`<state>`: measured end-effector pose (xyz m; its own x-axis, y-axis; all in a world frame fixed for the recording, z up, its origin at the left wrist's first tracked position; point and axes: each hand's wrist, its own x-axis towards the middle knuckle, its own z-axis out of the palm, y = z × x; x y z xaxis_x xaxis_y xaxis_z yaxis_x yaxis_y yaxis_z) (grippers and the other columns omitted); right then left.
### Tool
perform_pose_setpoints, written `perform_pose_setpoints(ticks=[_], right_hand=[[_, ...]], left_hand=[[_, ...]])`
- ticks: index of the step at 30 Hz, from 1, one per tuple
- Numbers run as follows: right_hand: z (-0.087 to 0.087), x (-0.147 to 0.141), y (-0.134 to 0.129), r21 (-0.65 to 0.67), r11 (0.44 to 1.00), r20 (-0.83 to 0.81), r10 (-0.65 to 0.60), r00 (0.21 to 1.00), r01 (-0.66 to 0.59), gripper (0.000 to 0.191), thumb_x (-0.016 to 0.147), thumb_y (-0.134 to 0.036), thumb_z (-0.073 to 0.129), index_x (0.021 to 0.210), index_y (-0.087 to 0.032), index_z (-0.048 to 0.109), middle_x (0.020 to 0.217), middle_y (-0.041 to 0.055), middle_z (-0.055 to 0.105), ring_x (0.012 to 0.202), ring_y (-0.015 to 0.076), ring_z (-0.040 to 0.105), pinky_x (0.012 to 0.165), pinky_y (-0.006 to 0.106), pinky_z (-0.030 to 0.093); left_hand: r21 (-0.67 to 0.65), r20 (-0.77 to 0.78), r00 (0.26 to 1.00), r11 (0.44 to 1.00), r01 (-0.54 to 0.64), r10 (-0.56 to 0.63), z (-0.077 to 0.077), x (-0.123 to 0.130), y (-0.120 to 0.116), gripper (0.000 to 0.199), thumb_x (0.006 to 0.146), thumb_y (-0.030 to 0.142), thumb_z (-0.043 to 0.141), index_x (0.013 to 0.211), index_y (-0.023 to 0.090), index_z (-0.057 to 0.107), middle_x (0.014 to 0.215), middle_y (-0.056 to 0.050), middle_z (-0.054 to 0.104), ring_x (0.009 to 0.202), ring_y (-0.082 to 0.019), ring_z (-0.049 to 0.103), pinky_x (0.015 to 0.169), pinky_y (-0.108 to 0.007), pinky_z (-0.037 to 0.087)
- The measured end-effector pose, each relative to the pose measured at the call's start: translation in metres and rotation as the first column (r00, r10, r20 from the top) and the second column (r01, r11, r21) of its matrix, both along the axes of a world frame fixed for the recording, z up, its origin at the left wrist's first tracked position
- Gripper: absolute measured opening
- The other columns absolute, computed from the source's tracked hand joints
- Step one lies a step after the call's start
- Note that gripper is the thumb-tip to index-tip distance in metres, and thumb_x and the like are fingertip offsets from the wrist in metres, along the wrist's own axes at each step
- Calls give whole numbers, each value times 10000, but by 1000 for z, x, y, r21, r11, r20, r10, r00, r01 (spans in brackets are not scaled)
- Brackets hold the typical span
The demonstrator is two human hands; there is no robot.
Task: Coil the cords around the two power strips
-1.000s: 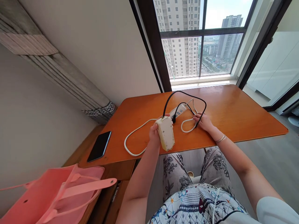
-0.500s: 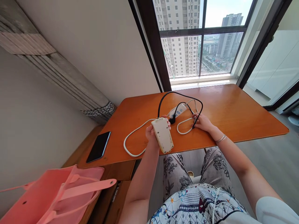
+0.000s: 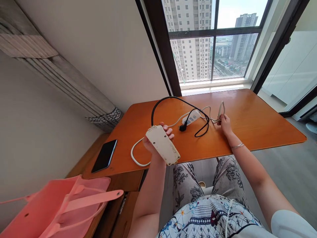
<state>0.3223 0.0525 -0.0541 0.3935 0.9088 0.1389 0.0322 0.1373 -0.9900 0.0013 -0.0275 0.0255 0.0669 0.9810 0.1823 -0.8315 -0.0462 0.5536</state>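
Note:
My left hand (image 3: 151, 145) is closed around a white power strip (image 3: 163, 144), its screwed underside turned up, above the table's near edge. A black cord (image 3: 170, 97) comes out of its far end, arches right and ends in loops on the table with a black plug (image 3: 183, 127). Beside that plug lies a second white power strip (image 3: 191, 117), sockets up. My right hand (image 3: 225, 124) is closed on a white cable (image 3: 223, 106), which stands up in a loop over the fingers. More white cable (image 3: 133, 153) curves out on the left, partly hidden behind the left hand.
The wooden table (image 3: 257, 122) reaches to the window (image 3: 213, 56). A dark phone (image 3: 104, 156) lies at its left end. Below that, a pink bag (image 3: 74, 205) sits on a lower wooden surface. My legs are under the near edge.
My right hand has moved right, leaving the black cord and now gripping white cable. My left hand has shifted left with the power strip, tilting it; the black cord's arch has moved left.

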Motion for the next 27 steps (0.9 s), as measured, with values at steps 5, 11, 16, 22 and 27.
perform_pose_setpoints(ticks=[5,11,16,22,27], right_hand=[[0,8,6,-33,999,-310,-35,950,26,241,821,-442,614,806,-203,583,715,-1,611,631,122,606,636,262,551],[4,5,0,-38,997,-170,60,984,-68,184,745,-349,577,682,-193,652,812,43,707,777,170,650,724,294,545],[3,-7,-8,-38,984,96,177,980,-174,176,705,-375,700,690,-200,709,802,39,727,827,202,635,821,334,519],[1,-19,6,24,981,463,159,872,-192,368,842,-385,636,1147,-186,687,1175,112,714,879,190,654,874,381,530],[12,-27,33,-77,987,586,157,795,-138,367,877,-245,580,1230,-179,653,1156,116,723,942,210,679,905,378,527]], left_hand=[[6,72,994,997,-78,78,4,-8,3,496,717,584,700,1079,247,651,887,-31,587,728,-124,509,587,-225,437],[2,92,990,995,-104,104,5,-11,4,462,743,563,693,1088,257,658,912,-29,617,736,-117,534,595,-216,457],[15,34,997,998,-66,66,7,-9,2,490,718,574,695,1097,265,667,900,-30,631,733,-131,549,596,-236,480],[-15,-75,996,998,-54,53,-1,3,1,543,682,608,667,1035,196,674,880,-61,632,725,-150,567,572,-250,502],[-38,-82,997,999,12,-15,-7,14,1,529,686,559,657,1056,181,677,914,-69,645,760,-166,598,606,-269,526]])
